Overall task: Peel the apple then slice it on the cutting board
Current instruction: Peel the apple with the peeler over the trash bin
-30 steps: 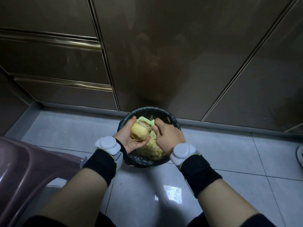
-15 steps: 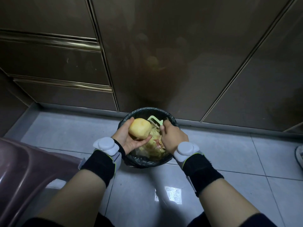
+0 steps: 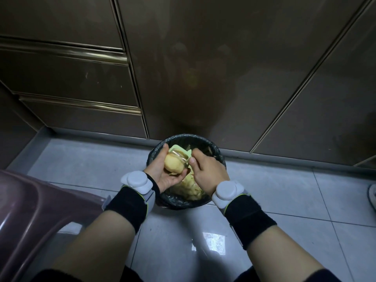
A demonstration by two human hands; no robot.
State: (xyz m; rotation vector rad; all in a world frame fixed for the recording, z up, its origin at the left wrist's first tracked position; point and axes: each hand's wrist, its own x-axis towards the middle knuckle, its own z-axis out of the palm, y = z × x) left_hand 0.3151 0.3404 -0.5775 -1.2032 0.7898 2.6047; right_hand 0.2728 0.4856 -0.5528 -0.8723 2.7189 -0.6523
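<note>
A pale yellow peeled apple (image 3: 173,165) sits in the curled fingers of my left hand (image 3: 162,174), held over a small bin. My right hand (image 3: 209,174) grips a light green peeler (image 3: 181,152), whose head lies across the top of the apple. Both hands hover above the black-lined trash bin (image 3: 218,154), which holds a heap of apple peels (image 3: 191,189). No cutting board is in view.
Dark brown cabinet doors and drawers (image 3: 81,78) rise right behind the bin. The floor is grey tile (image 3: 284,192). A purple plastic stool or basin edge (image 3: 30,210) is at the lower left. A slipper tip (image 3: 372,194) shows at the right edge.
The peeler, lifted off to the right of the apple half a second ago, is back on top of the apple. My left hand keeps holding the apple over the bin.
</note>
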